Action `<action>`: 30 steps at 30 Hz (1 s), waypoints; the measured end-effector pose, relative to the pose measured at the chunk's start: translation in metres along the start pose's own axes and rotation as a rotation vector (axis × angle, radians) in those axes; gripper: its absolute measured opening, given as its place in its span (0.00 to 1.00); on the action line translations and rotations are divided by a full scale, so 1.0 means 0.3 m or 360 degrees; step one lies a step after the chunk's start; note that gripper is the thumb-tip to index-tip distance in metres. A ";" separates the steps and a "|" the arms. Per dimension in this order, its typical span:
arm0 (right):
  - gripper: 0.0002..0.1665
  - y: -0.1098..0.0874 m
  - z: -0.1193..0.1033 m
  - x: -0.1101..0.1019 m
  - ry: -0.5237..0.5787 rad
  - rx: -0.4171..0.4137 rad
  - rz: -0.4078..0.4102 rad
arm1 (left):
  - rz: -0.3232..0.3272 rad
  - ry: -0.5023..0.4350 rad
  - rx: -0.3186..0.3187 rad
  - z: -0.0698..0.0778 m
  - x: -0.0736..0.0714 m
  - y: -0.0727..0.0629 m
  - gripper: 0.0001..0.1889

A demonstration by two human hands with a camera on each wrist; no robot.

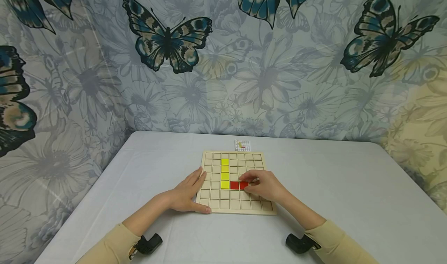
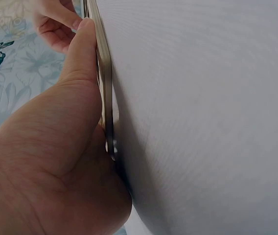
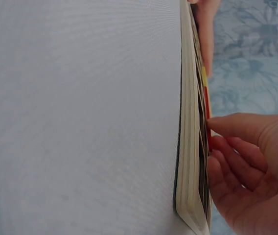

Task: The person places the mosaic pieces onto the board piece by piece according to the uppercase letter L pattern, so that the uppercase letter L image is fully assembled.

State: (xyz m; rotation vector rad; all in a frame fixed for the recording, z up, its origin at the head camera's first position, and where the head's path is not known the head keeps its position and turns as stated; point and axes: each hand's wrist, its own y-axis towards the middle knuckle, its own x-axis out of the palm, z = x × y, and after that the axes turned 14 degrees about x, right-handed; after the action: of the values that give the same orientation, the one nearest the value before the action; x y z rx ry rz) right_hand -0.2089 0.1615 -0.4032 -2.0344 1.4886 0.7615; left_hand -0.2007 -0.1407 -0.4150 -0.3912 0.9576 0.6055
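Observation:
A square wooden grid board (image 1: pixel 232 210) lies on the table. Several yellow square tiles (image 1: pixel 225 169) form a column in its grid. Beside the lowest yellow one sits a red tile (image 1: pixel 234 185), followed on the right by a second red tile (image 1: pixel 242 185). My right hand (image 1: pixel 265 184) holds this second tile at the board's surface between thumb and fingers; the fingertips partly cover it. My left hand (image 1: pixel 186 192) rests along the board's left edge with fingers stretched out, the thumb at the front left corner. In the left wrist view, that thumb (image 2: pixel 80 54) lies along the board's edge.
A small card (image 1: pixel 242 145) printed with a coloured grid pattern lies just behind the board. White cloth covers the table (image 1: pixel 331 178). Behind it stands a butterfly-patterned backdrop (image 1: pixel 216 97). Dark wrist devices (image 1: pixel 149 244) sit at both cuffs.

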 end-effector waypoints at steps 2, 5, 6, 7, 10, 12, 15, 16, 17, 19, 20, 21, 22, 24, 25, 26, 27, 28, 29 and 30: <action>0.15 0.001 0.001 0.001 0.0003 0.0013 0.0005 | 0.0001 0.0001 0.0002 0.000 0.000 0.000 0.61; 0.15 0.004 0.004 0.002 0.0011 0.0043 0.0011 | -0.0001 0.0002 0.0003 0.001 0.000 0.001 0.61; 0.15 0.005 0.006 0.003 0.0011 0.0047 0.0013 | -0.0001 0.0002 0.0003 0.001 -0.001 0.001 0.61; 0.15 0.006 0.006 0.003 0.0018 0.0059 0.0012 | 0.0000 -0.0001 0.0003 0.002 -0.001 0.001 0.61; 0.15 0.007 0.010 0.004 0.0040 0.0080 0.0003 | -0.0002 -0.0004 -0.0001 0.002 -0.002 0.001 0.61; 0.14 0.006 0.011 0.004 0.0056 0.0091 -0.0003 | -0.0004 -0.0007 -0.0006 0.003 -0.002 0.001 0.61; 0.14 0.003 0.012 0.004 0.0086 0.0123 -0.0002 | -0.0005 -0.0003 -0.0007 0.003 -0.002 0.002 0.61; 0.14 0.001 0.012 0.003 0.0095 0.0134 0.0002 | -0.0006 -0.0001 -0.0006 0.003 -0.001 0.001 0.61; 0.14 0.000 0.012 0.002 0.0104 0.0148 0.0006 | -0.0008 0.0002 -0.0006 0.002 -0.001 0.001 0.61; 0.14 -0.002 0.012 0.001 0.0120 0.0177 0.0020 | -0.0011 0.0010 -0.0006 0.001 0.000 0.001 0.61; 0.14 -0.003 0.012 -0.001 0.0127 0.0192 0.0029 | -0.0011 0.0011 -0.0006 0.000 0.000 0.001 0.61; 0.14 -0.004 0.013 -0.004 0.0134 0.0204 0.0037 | -0.0011 0.0013 -0.0006 0.000 0.000 0.001 0.61; 0.13 -0.005 0.014 -0.007 0.0140 0.0213 0.0045 | -0.0011 0.0014 -0.0006 0.000 0.000 0.002 0.61; 0.12 -0.008 0.018 -0.014 0.0155 0.0223 0.0063 | -0.0012 0.0016 -0.0009 -0.001 0.000 0.002 0.61; 0.12 -0.010 0.020 -0.019 0.0164 0.0224 0.0071 | -0.0012 0.0016 -0.0012 -0.001 0.000 0.002 0.61; 0.11 -0.013 0.022 -0.024 0.0177 0.0225 0.0077 | -0.0012 0.0016 -0.0013 -0.002 0.000 0.002 0.61; 0.11 -0.015 0.025 -0.029 0.0185 0.0219 0.0087 | -0.0013 0.0015 -0.0017 -0.002 -0.001 0.003 0.61; 0.10 -0.018 0.027 -0.034 0.0196 0.0218 0.0098 | -0.0014 0.0014 -0.0019 -0.001 -0.001 0.003 0.61; 0.09 -0.020 0.030 -0.039 0.0206 0.0221 0.0111 | -0.0014 0.0010 -0.0024 -0.001 -0.002 0.002 0.61; 0.09 -0.022 0.034 -0.045 0.0216 0.0229 0.0124 | -0.0014 0.0006 -0.0027 0.000 -0.003 0.003 0.61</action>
State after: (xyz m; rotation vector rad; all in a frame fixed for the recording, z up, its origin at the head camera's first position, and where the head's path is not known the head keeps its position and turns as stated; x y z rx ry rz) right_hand -0.2072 0.1793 -0.4006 -1.9628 1.6567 0.5378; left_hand -0.2015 -0.1403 -0.4142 -0.4112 0.9543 0.6055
